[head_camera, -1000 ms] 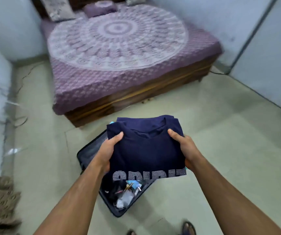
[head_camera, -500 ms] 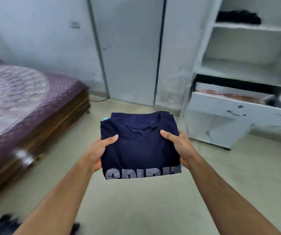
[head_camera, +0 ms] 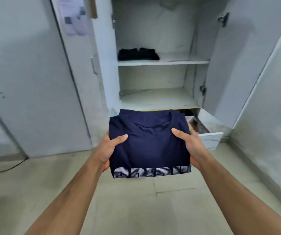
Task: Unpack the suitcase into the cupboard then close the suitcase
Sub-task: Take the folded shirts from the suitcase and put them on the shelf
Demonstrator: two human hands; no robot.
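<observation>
Head view: left hand (head_camera: 108,150) and right hand (head_camera: 191,146) grip a folded navy shirt (head_camera: 149,146) at its sides, thumbs on top, fingers curled beneath. Beyond the fingers stands the open cupboard (head_camera: 163,62), dark clothes (head_camera: 138,54) on its upper shelf, an open drawer (head_camera: 209,138) just right of the shirt.

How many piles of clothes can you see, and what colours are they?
Navy blue: 1, the folded shirt, held by the left hand and the right hand.
Black: 1, the folded clothes on the cupboard's upper shelf.
Total: 2
</observation>
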